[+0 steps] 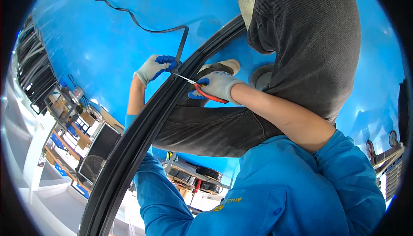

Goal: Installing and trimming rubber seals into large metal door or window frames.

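The blue sleeves (275,193) fill the view at six o'clock. From them the right hand (219,87), gloved, is clenched on red-handled scissors (202,90), blades pointing to ten o'clock at a black rubber strip (183,42). The left hand (155,68) pinches that strip just beside the black curved frame (142,132). Blue floor (107,38) lies open toward eleven; another person's grey trousers (309,42) crowd one o'clock.
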A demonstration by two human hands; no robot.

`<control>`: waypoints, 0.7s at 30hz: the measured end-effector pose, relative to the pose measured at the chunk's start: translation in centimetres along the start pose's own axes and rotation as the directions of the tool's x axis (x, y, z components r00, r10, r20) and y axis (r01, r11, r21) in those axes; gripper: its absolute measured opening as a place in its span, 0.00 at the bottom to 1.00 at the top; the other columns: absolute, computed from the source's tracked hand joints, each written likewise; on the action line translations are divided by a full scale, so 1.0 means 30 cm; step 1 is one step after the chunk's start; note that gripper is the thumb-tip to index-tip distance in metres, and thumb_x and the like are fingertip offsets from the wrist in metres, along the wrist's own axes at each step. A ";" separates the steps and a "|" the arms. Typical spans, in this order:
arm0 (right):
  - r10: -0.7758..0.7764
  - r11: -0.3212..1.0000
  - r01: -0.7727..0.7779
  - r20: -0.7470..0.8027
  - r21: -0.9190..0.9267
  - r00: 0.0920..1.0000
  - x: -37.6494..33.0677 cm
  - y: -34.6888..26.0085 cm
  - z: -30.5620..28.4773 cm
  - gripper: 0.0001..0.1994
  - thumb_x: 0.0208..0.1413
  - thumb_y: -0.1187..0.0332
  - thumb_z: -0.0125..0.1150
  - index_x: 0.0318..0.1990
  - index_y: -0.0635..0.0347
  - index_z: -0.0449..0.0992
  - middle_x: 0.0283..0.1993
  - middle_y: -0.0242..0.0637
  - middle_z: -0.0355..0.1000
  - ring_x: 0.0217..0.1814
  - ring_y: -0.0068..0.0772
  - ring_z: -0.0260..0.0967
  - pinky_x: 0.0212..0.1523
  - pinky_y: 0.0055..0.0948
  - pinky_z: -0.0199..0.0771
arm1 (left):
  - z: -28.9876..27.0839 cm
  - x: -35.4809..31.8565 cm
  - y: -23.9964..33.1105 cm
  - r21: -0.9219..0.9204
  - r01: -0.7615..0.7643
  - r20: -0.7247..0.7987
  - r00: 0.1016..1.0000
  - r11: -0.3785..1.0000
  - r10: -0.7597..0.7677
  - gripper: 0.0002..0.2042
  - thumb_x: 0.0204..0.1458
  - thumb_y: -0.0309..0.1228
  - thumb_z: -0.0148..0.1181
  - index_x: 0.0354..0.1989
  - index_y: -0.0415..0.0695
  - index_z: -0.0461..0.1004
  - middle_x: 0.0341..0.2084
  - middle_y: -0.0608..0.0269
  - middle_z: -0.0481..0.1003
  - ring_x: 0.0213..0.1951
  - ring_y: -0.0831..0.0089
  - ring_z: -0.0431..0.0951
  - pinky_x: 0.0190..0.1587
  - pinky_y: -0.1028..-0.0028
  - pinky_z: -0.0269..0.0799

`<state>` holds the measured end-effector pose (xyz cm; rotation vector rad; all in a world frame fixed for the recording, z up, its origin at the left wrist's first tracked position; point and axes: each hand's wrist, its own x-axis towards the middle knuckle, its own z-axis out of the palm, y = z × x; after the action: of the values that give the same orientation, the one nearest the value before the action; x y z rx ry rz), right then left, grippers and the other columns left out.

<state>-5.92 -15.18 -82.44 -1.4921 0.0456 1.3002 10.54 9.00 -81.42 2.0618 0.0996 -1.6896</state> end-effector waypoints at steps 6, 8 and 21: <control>-0.015 1.000 0.014 0.037 0.011 0.999 0.007 0.009 -0.010 0.28 0.58 0.38 0.52 0.44 0.50 0.85 0.40 0.37 0.82 0.40 0.41 0.76 0.44 0.39 0.72 | -0.006 0.003 -0.004 -0.022 0.004 -0.001 1.000 1.000 -0.004 0.14 0.56 0.26 0.62 0.50 0.38 0.82 0.36 0.64 0.84 0.34 0.76 0.79 0.45 0.78 0.76; -0.022 1.000 0.023 0.064 -0.008 0.998 0.005 0.006 -0.016 0.28 0.59 0.39 0.48 0.43 0.50 0.85 0.41 0.37 0.82 0.42 0.39 0.76 0.45 0.40 0.72 | -0.009 0.002 0.001 -0.010 -0.001 0.014 1.000 1.000 0.001 0.15 0.55 0.24 0.61 0.51 0.37 0.81 0.37 0.64 0.84 0.35 0.76 0.80 0.46 0.77 0.77; -0.029 0.998 0.031 0.038 -0.053 0.999 -0.023 -0.008 -0.043 0.29 0.56 0.35 0.55 0.43 0.51 0.85 0.40 0.36 0.82 0.39 0.42 0.75 0.45 0.40 0.71 | 0.012 -0.018 0.041 0.077 -0.004 -0.032 0.999 0.997 0.007 0.14 0.55 0.25 0.62 0.50 0.39 0.82 0.36 0.66 0.84 0.34 0.78 0.78 0.45 0.79 0.75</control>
<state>-5.18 -16.41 -82.07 -1.5083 -0.0365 1.3135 10.49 7.89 -80.59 2.1434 0.0401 -1.6815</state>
